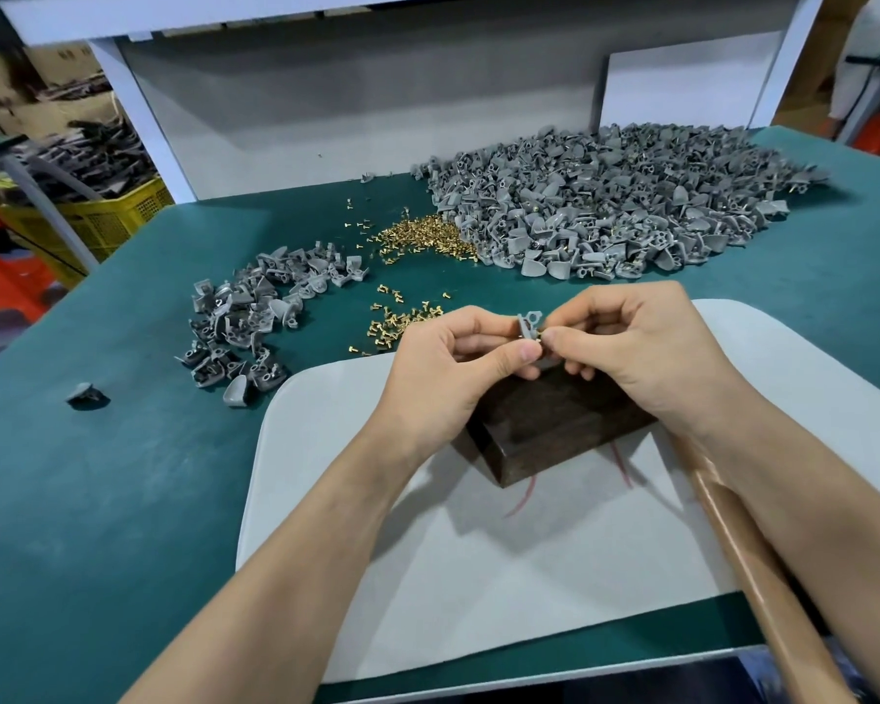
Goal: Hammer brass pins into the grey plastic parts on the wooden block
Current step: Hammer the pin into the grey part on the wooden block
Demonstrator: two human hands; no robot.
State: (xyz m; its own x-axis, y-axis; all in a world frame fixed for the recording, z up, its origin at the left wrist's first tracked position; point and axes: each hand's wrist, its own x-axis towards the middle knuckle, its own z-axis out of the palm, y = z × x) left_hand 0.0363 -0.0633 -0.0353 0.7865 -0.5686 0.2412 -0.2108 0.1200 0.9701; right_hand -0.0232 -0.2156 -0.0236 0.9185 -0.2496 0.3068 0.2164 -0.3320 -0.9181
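Above wooden block (544, 424): 2 hands, 1 grey part (528, 325).

Green-topped workbench (97, 500) up front, grey back panel (351, 109) rising behind it, white frame posts (138, 119) either side — white shelf (275, 7) overhead, and off left a yellow crate (118, 215) heaped with dark parts, even indoor light

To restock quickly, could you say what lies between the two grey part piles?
In the head view, loose brass pins lie there, heaped against the larger pile.
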